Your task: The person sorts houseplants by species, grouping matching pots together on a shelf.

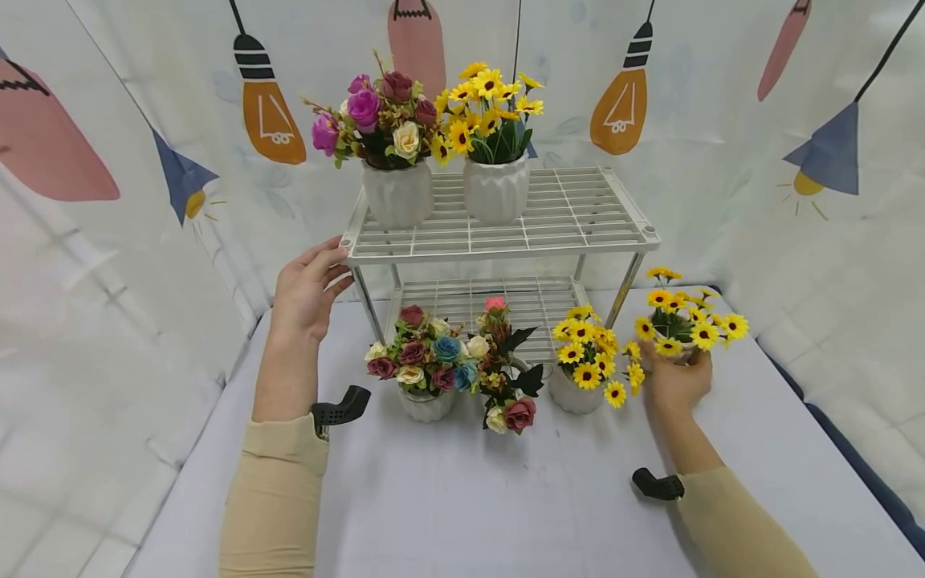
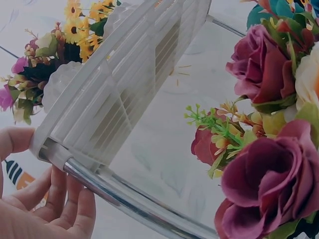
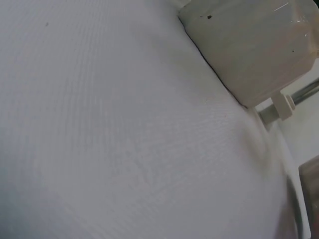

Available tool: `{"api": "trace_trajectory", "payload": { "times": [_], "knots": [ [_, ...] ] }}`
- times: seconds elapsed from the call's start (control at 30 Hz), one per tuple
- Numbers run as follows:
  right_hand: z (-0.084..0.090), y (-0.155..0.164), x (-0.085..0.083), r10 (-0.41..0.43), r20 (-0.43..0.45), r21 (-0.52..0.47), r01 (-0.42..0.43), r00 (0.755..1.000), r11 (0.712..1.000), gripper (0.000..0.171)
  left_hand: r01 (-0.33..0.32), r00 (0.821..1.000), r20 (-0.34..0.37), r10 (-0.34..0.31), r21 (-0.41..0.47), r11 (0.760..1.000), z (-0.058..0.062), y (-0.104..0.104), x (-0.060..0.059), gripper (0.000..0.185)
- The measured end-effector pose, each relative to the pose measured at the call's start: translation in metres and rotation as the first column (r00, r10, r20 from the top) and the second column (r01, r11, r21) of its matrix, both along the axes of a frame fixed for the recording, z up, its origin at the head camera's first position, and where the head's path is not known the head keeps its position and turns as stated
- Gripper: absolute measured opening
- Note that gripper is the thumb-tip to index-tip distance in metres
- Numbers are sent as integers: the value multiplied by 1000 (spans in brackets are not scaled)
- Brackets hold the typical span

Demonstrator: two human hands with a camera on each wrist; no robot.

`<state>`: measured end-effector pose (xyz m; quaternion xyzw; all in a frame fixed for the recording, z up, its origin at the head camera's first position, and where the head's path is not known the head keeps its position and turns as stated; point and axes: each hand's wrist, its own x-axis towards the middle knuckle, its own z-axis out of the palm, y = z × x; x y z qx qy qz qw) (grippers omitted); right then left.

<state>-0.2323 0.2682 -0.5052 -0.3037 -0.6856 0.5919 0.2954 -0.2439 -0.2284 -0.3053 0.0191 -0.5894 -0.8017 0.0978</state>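
Observation:
A white two-tier wire rack (image 1: 506,250) stands on the table. My left hand (image 1: 307,293) holds its front left top corner. In the left wrist view the thumb of this hand (image 2: 50,209) lies against the corner of the rack (image 2: 99,109) and the fingers curl below it beside the chrome leg (image 2: 129,199). At the right of the rack my right hand (image 1: 675,385) grips a small pot of yellow sunflowers (image 1: 686,321) on the table; the hand hides most of the pot. The right wrist view shows mostly the white tablecloth (image 3: 124,139).
On the top shelf stand a white pot of purple roses (image 1: 397,193) and one of sunflowers (image 1: 495,189). In front of the rack stand a mixed rose pot (image 1: 426,401), a leaning rose bunch (image 1: 506,377) and another sunflower pot (image 1: 574,393). A printed curtain hangs behind.

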Motion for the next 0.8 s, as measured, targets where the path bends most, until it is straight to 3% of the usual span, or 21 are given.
{"api": "trace_trajectory", "payload": {
  "times": [0.17,0.33,0.53,0.73,0.8],
  "knots": [
    [6,-2,3,-65,-148,116,82,987,990,57,-1,1000,-5,1,5,1000,0,1,0,51],
    [21,-5,4,-92,-256,209,148,962,967,65,-2,1000,-4,2,7,1000,1,1,0,51],
    [51,-16,12,-73,-360,190,150,930,970,70,-7,1000,6,7,-1,1000,1,1,2,51],
    [97,-36,30,-6,-517,158,102,856,982,75,-9,1000,13,9,-2,1000,1,1,1,52],
    [111,-40,35,-6,-534,127,87,846,988,73,-15,1000,14,15,-3,1000,2,1,1,52]
  ]
}}
